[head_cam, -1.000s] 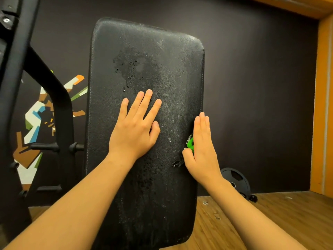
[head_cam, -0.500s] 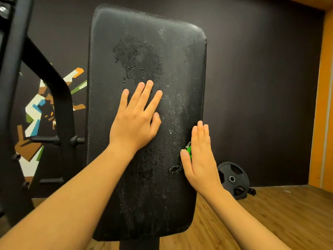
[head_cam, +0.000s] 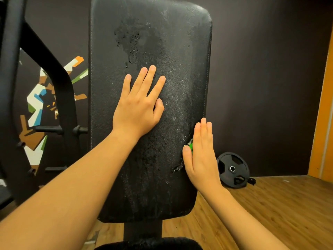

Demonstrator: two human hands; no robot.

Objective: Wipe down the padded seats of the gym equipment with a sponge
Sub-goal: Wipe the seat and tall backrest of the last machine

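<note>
Head view.

- **Surroundings:** A black machine frame (head_cam: pixel 59 83) with pegs stands at 9 o'clock, partly covering an angular multicolour mural (head_cam: pixel 36 105). A weight plate (head_cam: pixel 232 169) leans on the dark wall at 4 o'clock, just past the right wrist.
- **Pad:** The upright padded backrest (head_cam: pixel 149 51) fills the centre. It is pebbled black vinyl with rounded corners and stitched borders, carrying wet patches, droplets and a small tear (head_cam: pixel 177 167) near its right edge.
- **Hands:** The left hand (head_cam: pixel 137 107) lies flat mid-pad with fingers spread. The right hand (head_cam: pixel 200 154) has fingers straight and together, pressing the green sponge (head_cam: pixel 190 147) to the pad's right edge. Only a sliver of sponge shows beside the thumb.
- **Edges and room:** A second pad (head_cam: pixel 149 243) sits at 6 o'clock. Open wood floor (head_cam: pixel 270 204) spreads at 4–5 o'clock.
</note>
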